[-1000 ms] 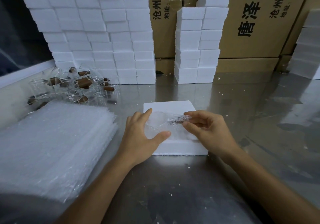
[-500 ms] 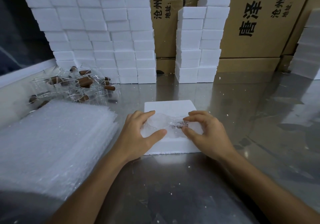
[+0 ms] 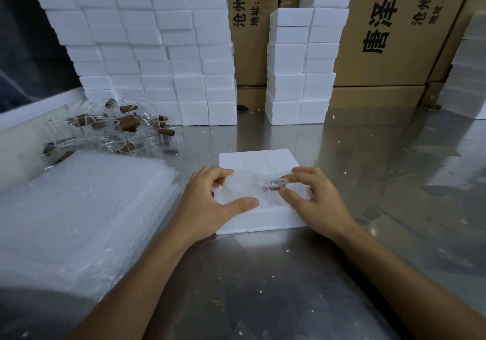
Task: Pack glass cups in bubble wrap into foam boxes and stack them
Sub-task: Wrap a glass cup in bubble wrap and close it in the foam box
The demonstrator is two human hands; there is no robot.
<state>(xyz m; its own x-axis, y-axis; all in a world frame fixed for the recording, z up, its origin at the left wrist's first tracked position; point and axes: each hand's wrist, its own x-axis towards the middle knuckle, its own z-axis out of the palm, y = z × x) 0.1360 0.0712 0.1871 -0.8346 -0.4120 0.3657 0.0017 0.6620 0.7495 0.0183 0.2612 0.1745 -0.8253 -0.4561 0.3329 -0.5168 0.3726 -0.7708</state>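
The bubble-wrapped glass cup lies in the open foam box on the steel table, lower than a second ago; the left hand now curls round its body, thumb in front; the right hand keeps pinching its brown handle.

A bubble-wrapped glass cup — brown handle pointing right — lies in the open white foam box.
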